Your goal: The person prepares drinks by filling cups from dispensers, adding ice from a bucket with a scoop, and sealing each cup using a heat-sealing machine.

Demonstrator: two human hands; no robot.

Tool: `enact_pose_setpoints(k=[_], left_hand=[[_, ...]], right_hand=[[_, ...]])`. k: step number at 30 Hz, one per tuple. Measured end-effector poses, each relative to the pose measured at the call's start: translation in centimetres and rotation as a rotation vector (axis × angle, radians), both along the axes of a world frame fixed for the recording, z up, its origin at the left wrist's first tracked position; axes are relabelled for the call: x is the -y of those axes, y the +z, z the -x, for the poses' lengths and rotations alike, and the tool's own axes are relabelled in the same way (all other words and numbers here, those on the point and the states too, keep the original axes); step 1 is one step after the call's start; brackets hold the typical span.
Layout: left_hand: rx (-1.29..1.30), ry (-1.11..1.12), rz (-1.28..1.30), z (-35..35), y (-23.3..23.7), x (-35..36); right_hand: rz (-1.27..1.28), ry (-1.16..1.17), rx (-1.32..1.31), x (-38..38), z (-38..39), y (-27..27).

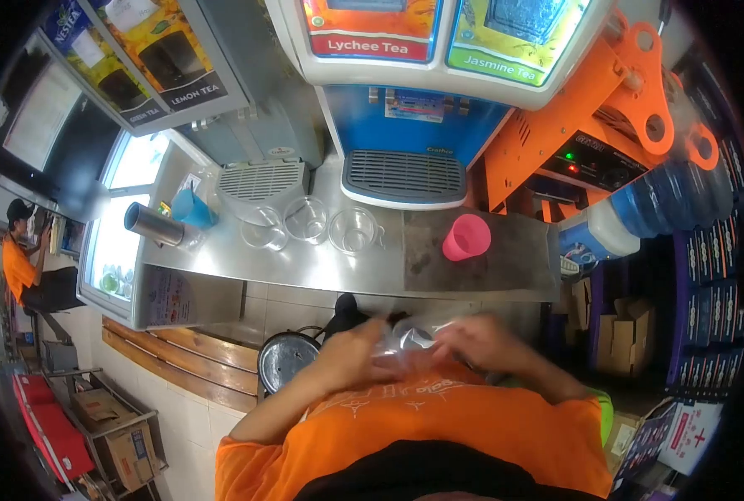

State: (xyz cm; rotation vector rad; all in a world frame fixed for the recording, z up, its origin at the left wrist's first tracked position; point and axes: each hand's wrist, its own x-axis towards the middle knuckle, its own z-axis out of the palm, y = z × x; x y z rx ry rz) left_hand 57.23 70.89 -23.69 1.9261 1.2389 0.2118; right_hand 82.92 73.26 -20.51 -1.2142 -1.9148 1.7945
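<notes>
Close to my orange shirt, my left hand (pixel 357 351) and my right hand (pixel 479 341) grip a thin clear plastic piece (pixel 415 336) from either side. It resembles a bag, but glare and blur hide its exact kind. The fingers of both hands are bent round its edges. Beyond my hands, three clear cups (pixel 353 230) stand on the steel counter (pixel 305 271). A pink cup (pixel 465 237) is on the darker part of the counter, further right.
Behind the cups are a blue drink dispenser (pixel 422 125) and a grey tea dispenser (pixel 263 134). A blue cup (pixel 192 209) and a steel tumbler (pixel 153 224) stand left. An orange machine (pixel 556 142) is right. A black-lidded pot (pixel 288 361) sits below. Another person (pixel 22 259) stands far left.
</notes>
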Motion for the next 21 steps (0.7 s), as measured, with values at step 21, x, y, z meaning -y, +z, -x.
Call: enact_pose_setpoints(k=[21], left_hand=[[0.206,0.605,-0.222,2.8,1.0,-0.2]], right_hand=[[-1.11,0.023,0.228,-7.2,7.2,-4.2]])
